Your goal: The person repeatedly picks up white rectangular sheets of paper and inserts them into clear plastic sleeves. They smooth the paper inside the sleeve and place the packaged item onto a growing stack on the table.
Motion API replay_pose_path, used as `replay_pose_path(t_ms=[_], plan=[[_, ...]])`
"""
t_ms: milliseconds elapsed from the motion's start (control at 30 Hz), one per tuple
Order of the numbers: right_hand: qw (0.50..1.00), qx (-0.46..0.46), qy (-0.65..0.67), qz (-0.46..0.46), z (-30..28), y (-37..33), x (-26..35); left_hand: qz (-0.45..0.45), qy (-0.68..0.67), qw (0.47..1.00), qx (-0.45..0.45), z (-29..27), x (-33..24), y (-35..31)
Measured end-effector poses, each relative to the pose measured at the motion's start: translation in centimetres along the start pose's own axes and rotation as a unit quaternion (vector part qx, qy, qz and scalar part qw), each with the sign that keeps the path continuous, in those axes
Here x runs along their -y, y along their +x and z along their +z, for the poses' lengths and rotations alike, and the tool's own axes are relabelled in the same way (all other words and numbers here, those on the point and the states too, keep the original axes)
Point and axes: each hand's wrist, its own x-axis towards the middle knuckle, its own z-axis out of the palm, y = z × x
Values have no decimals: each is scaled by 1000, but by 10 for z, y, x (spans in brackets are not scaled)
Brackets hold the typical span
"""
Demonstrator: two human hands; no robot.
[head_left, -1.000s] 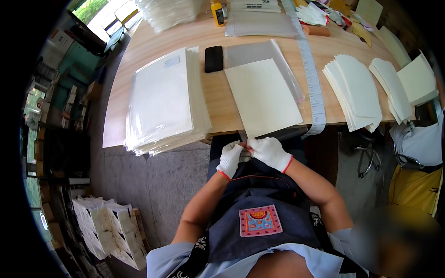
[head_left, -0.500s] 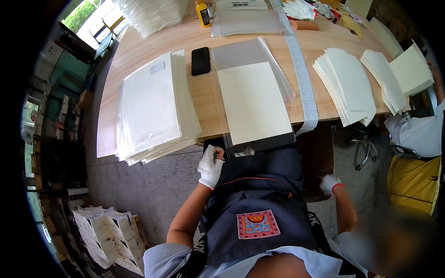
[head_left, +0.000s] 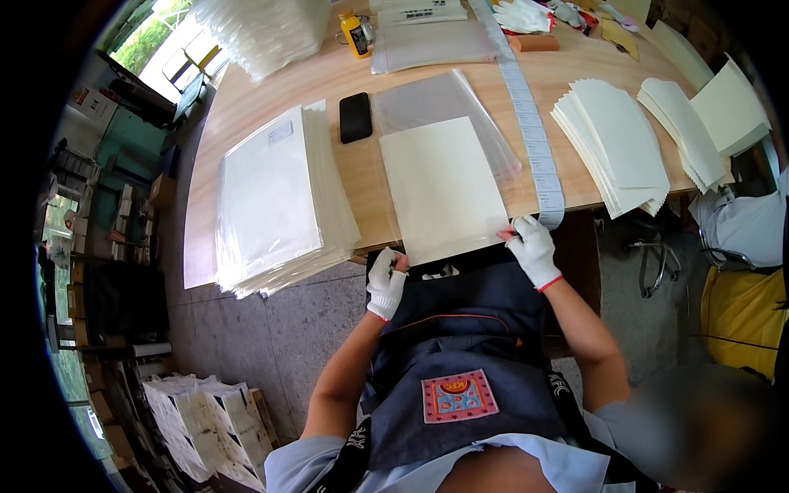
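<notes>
Readable: white capitals on black fabric straps (head_left: 357, 444), below the black rectangular phone (head_left: 356, 117). White paper label strip (head_left: 534, 148) right of phone, white label (head_left: 280, 132) on clear plastic-sleeved paper stack (head_left: 271, 193) left: print too small.

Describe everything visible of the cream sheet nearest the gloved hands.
The cream sheet is plain, rectangular and flat, like paper or card. It lies slightly askew on the table, its near edge overhanging. Clear plastic shows beyond its far edge. The left hand and right hand are at its near corners; whether they grip it is unclear.
</notes>
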Motion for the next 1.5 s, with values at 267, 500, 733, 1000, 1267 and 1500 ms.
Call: replay_pose_path(t_ms=[267,500,733,1000,1267,1500], plan=[[953,-194,68,221,33,-22,-8,-218,-419,861,-188,33,8,-12],[953,-159,-122,228,26,-54,-109,-458,-597,642,-144,67,20,-46],[900,-63,333,274,-35,-64,-84,-363,-337,808,319,113,-64,-19],[993,-85,-77,-40,-91,-75,-6,-424,-398,753,308,174,-98,-1],[981,-98,168,-12,-83,-53,17,-377,-240,807,387,155,-72,3],[766,223,582,158,35,8,35,-341,-371,852,145,80,-12,-23]])
